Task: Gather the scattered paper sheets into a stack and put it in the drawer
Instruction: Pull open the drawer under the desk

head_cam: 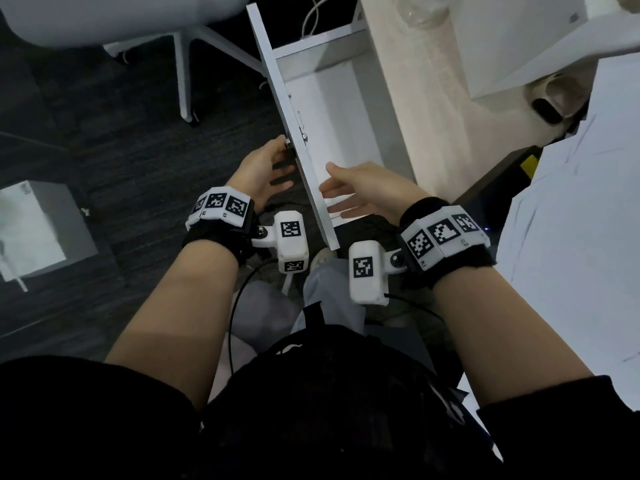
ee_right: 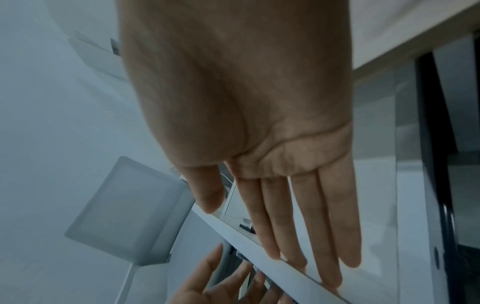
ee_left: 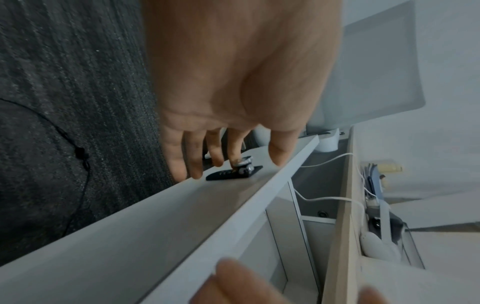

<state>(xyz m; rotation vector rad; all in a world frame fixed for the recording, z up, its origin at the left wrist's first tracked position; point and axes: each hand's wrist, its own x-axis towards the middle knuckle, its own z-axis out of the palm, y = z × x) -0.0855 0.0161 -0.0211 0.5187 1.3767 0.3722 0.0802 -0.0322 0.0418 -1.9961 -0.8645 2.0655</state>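
The white drawer point(head_cam: 332, 109) stands pulled out from under the desk, its front panel point(head_cam: 294, 133) edge-on towards me. My left hand point(head_cam: 277, 164) is on the outer side of the panel, fingers loosely extended, one fingertip touching the small metal knob point(ee_left: 244, 164). On the inner side, my right hand point(head_cam: 346, 192) has straight fingers point(ee_right: 298, 236) lying against the panel point(ee_right: 259, 257), holding nothing. White paper sheets point(head_cam: 571, 237) lie overlapping on the desk at the right, away from both hands.
The pale desk top point(head_cam: 433, 98) overhangs the drawer. A white box point(head_cam: 536, 39) sits on it at the back. A chair with a white base point(head_cam: 183, 64) and a white box point(head_cam: 38, 230) stand on the dark carpet to the left. A white cable point(head_cam: 311, 19) hangs behind the drawer.
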